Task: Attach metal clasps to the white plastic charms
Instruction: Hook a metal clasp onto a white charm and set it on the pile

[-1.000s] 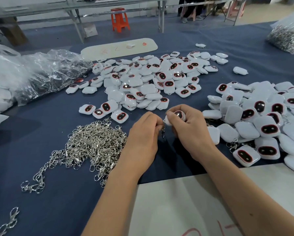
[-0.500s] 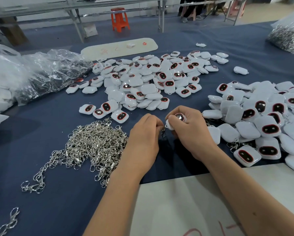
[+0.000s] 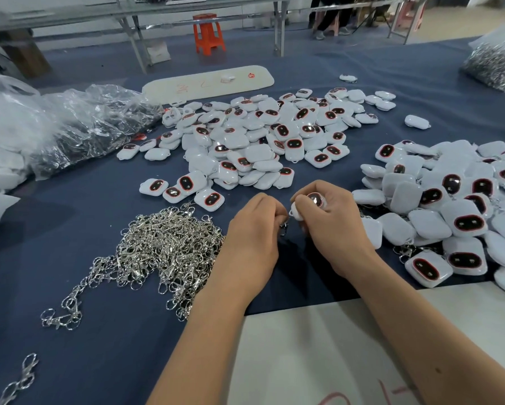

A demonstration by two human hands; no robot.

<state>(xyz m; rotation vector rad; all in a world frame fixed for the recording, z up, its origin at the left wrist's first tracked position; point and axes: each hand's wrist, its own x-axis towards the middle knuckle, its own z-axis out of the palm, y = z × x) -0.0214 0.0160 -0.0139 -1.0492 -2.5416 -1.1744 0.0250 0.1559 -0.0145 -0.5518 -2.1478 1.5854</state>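
My right hand (image 3: 331,229) grips a white plastic charm (image 3: 311,201) with a dark oval face, held over the blue cloth. My left hand (image 3: 252,235) pinches a small metal clasp (image 3: 284,226) right at the charm's lower left corner; most of the clasp is hidden by the fingers. A heap of silver clasps (image 3: 163,252) lies just left of my left hand. A pile of loose charms (image 3: 260,141) spreads behind the hands, and a second pile of charms (image 3: 455,206), some with clasps on them, lies at the right.
Clear plastic bags (image 3: 70,127) sit at the far left. A white board (image 3: 207,81) lies behind the middle pile, another white board (image 3: 333,355) under my forearms. A bag of metal parts (image 3: 496,62) stands at the back right. An orange stool (image 3: 209,33) stands beyond the table.
Both hands stay together at the same spot. The charm has shifted slightly in my right hand while the left fingers work the clasp at its corner.
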